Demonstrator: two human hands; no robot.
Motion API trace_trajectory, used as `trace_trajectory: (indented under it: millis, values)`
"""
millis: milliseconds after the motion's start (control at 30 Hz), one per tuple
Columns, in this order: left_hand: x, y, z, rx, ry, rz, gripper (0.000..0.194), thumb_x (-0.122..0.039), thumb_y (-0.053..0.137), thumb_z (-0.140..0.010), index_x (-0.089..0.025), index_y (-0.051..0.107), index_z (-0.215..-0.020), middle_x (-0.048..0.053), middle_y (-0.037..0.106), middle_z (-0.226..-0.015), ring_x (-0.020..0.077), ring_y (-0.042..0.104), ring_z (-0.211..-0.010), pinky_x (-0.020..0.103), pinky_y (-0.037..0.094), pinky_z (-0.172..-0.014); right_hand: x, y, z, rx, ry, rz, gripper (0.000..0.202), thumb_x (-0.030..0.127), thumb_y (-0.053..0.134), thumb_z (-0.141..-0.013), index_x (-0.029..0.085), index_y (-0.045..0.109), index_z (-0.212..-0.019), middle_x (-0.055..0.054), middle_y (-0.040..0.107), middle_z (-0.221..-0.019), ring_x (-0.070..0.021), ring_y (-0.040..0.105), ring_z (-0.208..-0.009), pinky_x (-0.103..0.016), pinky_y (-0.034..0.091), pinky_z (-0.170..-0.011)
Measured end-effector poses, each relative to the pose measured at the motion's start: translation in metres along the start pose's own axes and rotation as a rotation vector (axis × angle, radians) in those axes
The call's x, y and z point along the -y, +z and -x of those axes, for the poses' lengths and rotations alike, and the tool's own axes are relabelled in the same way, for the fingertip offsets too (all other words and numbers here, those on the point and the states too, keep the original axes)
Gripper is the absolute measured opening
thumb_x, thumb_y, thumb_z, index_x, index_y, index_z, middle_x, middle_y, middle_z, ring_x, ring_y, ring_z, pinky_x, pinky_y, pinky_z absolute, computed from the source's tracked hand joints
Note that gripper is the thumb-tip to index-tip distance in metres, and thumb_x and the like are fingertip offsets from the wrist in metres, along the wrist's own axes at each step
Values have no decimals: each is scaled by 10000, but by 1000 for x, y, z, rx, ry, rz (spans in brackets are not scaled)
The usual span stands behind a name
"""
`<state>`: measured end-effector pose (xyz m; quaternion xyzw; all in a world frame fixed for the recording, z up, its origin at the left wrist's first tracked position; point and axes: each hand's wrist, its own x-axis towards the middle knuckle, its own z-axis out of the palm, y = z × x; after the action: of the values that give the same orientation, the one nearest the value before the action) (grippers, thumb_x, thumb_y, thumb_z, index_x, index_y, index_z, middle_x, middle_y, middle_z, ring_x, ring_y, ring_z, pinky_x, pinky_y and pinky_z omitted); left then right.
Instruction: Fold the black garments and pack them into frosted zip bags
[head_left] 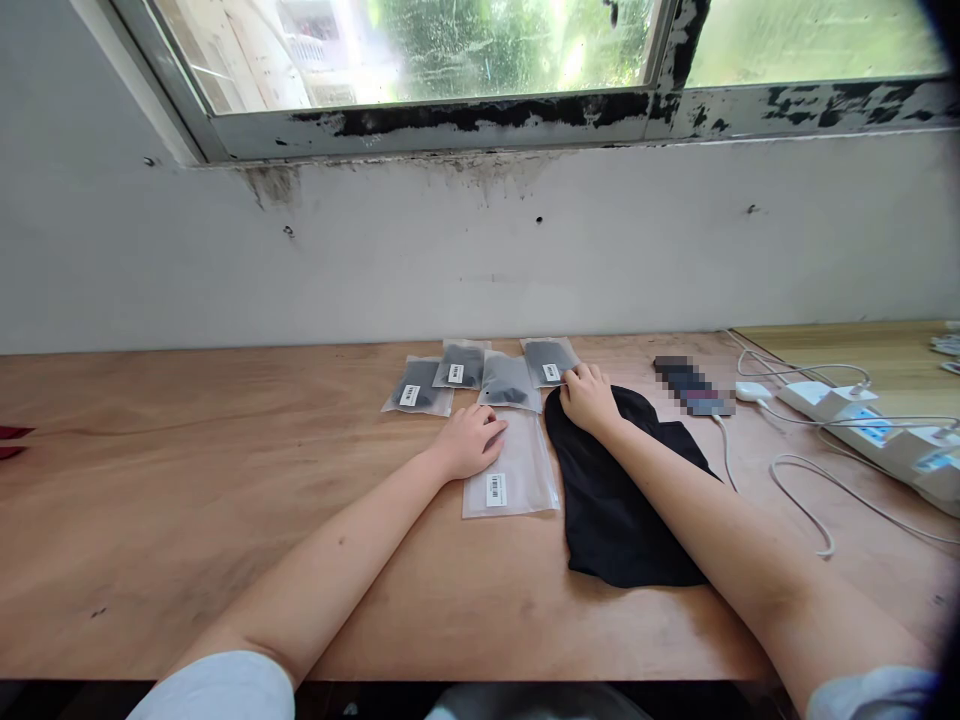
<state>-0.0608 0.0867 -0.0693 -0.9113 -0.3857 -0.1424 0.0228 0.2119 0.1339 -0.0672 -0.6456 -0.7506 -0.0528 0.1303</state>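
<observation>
My left hand [471,441] rests on the upper left part of a flat translucent bag [521,465] with a barcode label, its fingers slightly curled and apart. Black fabric [619,510] lies to the right of that bag. On the fabric's top edge is my right hand [589,396], fingers bent down; whether they pinch the cloth is hidden. Behind the hands lie several small frosted bags with dark contents: one at the left [421,387], one beside it [463,364], one in the middle [510,380] and one at the right [550,360], near my right fingertips.
A phone [691,387], blurred out, lies right of the fabric with a white cable attached. Farther right are a white charger [752,392], a power strip [877,435] and loose cables. Red pieces [13,442] show at the left edge. The wooden table [225,480] meets a wall behind.
</observation>
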Motion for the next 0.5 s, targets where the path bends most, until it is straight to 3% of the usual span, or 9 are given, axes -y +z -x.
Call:
trace_trajectory:
  millis: [100,300,400,500]
  values:
    - [0,-1,0,3,0,25,353,-351,495,-959,-227,674,-1237,127,606,-1159,294,551,-1091,443,451,-928,6,-13,3,228,0,-35,542,552,310,-1012,150,635,-1177,-206,676,-1154,-337,628,-1083,-426,444,-906]
    - [0,-2,-1,7,10,37,338,-336,505,-957,-223,675,-1226,132,608,-1153,300,551,-1099,443,449,-923,4,-33,4,456,-43,-72,740,752,485,-866,119,595,-1235,-213,667,-1192,-345,666,-1039,-387,491,-823]
    - [0,-2,-1,24,26,12,344,-345,507,-958,-218,671,-1232,135,611,-1144,298,552,-1098,433,452,-909,1,-39,5,551,-69,-120,638,591,657,-831,101,585,-1235,-193,691,-1107,-283,701,-817,-341,504,-711]
    - [1,-2,-1,40,33,4,361,-361,509,-961,-219,663,-1255,134,608,-1168,296,547,-1116,430,452,-923,1,-43,8,594,-48,-160,413,329,628,-872,54,598,-1179,-201,699,-1019,-194,653,-583,-306,480,-572]
